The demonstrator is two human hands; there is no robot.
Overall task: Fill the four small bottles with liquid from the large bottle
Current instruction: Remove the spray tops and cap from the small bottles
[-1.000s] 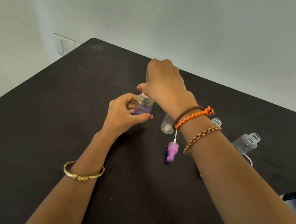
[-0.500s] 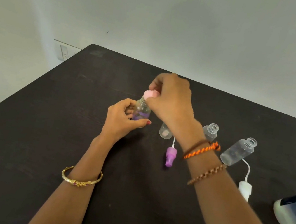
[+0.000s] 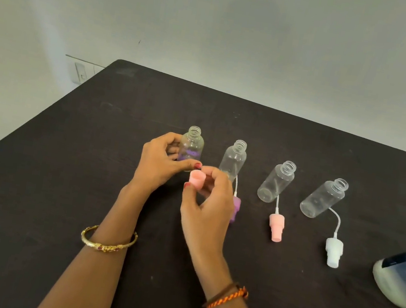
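Ideally, left hand (image 3: pixel 160 163) grips bottle (image 3: pixel 191 149) upright while right hand (image 3: pixel 208 202), pinching pink cap (image 3: pixel 196 179), parks it clear.

1. There is a single view, from a wide-angle camera worn on the person's head; no second view shares any of the scene.
2. It looks forward and steeply down onto the dark counter (image 3: pixel 58 184), whose far edge runs up against a pale wall (image 3: pixel 243 27).
3. It sits close: both forearms enter from the near edge, and the left hand (image 3: pixel 159 163) and right hand (image 3: pixel 208 208) meet near mid-frame.
4. The right side crops a large bottle (image 3: pixel 403 278) at the edge.
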